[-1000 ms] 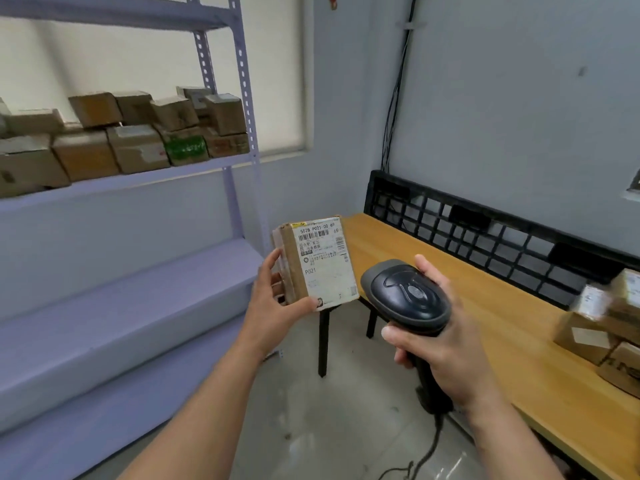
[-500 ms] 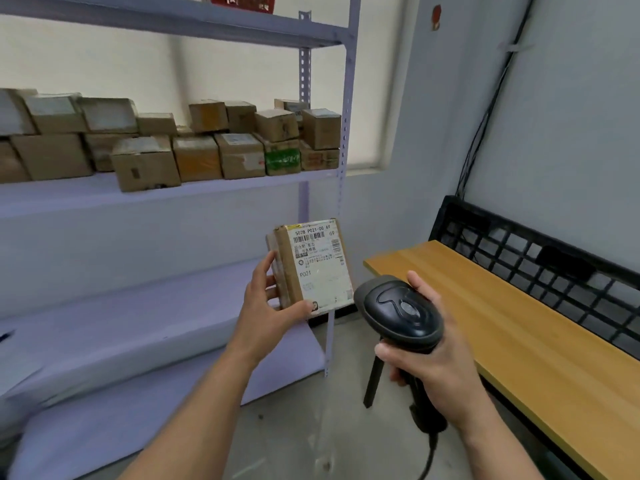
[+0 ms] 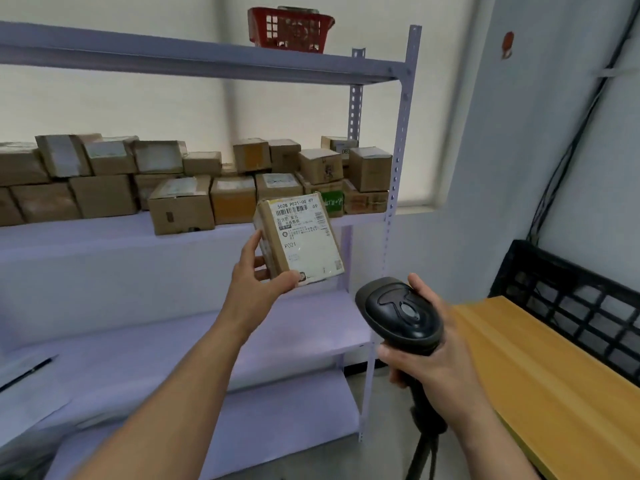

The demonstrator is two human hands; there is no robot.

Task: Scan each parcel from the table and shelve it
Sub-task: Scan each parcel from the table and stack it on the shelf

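Left hand (image 3: 258, 275) raised, arm outstretched, thumb and fingers clamped on parcel (image 3: 299, 240), label facing camera, held in air before the shelf (image 3: 104, 233) of boxes (image 3: 180, 206). Right hand (image 3: 429, 355) lower, wrapped around scanner (image 3: 398, 311) handle, beside table (image 3: 554, 375).

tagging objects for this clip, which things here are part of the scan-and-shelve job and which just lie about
Part of the job: labelled parcel in the left hand; scanner in the right hand; shelf of stacked boxes; table.
Lying about: red basket; black crate; wall cables.
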